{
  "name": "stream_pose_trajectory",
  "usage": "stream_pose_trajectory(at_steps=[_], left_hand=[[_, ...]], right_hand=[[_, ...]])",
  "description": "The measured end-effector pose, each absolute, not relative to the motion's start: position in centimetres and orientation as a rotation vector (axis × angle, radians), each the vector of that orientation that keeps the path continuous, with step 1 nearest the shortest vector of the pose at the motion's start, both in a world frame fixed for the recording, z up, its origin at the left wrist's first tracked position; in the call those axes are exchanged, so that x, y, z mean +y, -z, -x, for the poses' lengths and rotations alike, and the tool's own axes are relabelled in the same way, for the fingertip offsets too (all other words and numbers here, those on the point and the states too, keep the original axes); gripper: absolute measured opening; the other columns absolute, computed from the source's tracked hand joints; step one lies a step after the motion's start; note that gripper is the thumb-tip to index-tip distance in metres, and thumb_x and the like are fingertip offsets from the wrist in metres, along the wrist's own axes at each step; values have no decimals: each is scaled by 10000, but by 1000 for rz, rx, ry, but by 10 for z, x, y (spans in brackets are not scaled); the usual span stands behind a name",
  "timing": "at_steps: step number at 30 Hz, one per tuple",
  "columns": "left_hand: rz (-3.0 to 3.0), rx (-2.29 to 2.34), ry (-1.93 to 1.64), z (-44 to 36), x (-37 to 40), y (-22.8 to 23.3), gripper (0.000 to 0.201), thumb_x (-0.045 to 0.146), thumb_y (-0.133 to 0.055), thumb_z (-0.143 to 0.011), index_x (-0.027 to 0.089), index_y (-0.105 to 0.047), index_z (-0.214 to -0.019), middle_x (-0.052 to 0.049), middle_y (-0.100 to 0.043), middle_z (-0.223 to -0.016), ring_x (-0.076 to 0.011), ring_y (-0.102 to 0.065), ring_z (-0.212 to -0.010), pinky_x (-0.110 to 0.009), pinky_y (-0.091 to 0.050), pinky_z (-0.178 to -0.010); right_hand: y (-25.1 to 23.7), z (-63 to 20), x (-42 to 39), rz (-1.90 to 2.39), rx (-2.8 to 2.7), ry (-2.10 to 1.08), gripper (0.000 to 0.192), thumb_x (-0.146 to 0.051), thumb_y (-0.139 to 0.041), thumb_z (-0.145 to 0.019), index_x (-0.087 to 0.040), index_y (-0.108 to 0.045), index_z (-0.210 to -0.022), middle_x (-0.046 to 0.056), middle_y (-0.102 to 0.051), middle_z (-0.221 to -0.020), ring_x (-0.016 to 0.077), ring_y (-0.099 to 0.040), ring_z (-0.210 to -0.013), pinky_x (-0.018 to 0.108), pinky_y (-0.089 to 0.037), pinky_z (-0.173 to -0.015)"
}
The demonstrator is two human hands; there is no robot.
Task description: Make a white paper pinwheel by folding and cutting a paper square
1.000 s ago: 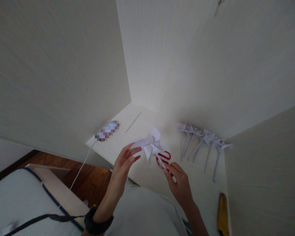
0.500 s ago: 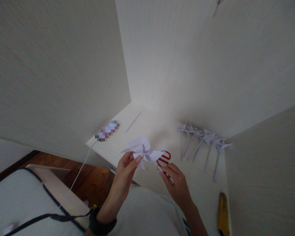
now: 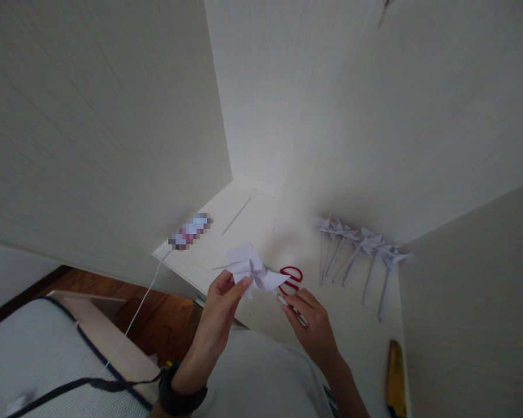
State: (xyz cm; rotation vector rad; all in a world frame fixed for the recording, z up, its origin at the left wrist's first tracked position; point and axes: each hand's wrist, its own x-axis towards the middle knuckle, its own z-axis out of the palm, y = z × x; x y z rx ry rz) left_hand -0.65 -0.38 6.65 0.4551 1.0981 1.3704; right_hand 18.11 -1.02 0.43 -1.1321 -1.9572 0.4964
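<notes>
The right hand (image 3: 311, 325) pinches the thin stick (image 3: 293, 309) of a paper pinwheel (image 3: 253, 271), and the left hand (image 3: 224, 296) has its grip closed on a blade, both held just above the desk (image 3: 261, 223). Keeping the stick steady while the fingers turn the blades lightly should avoid creasing the paper. Beyond lie red scissors (image 3: 291, 277) and finished pinwheels (image 3: 357, 249). Compared with a second ago, the pinwheel sits lower and has rotated.
</notes>
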Motion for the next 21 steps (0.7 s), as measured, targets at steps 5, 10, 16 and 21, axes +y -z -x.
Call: stream_pose_trajectory(at_steps=[5, 10, 16, 21], left_hand=[[-375, 1109, -1414, 6, -2, -66, 312, 263, -890, -576, 167, -762, -843, -13, -771, -799, -150, -670, -743, -238, -491, -736], [-386, 1123, -1414, 7, -2, -66, 306, 268, -893, -572, 165, -769, -832, -8, -772, -797, -142, -667, -733, -231, -487, -719], [-379, 1137, -1410, 7, -3, -66, 314, 270, -893, -565, 171, -762, -833, 4, -764, -794, -130, -654, -737, -222, -478, -715], [-402, 1141, -1420, 7, -2, -66, 306, 274, -879, -578, 173, -744, -833, 7, -738, -774, -135, -634, -718, -233, -464, -685]], right_hand=[[-5, -181, -10, 1117, -1968, -494, 189, -212, -531, -961, -185, -710, -908, 75, -689, -782, 203, -647, -734, 322, -560, -662], [-6, -181, -10, 1111, -1977, -500, 176, -199, -540, -955, -179, -707, -906, 70, -682, -766, 201, -643, -721, 321, -557, -651], [-7, -181, -11, 1115, -1976, -488, 182, -205, -534, -957, -190, -708, -905, 78, -704, -791, 205, -657, -733, 328, -567, -672], [-8, -179, -11, 1121, -1978, -478, 172, -212, -541, -951, -192, -706, -907, 69, -694, -766, 203, -651, -712, 324, -566, -655]])
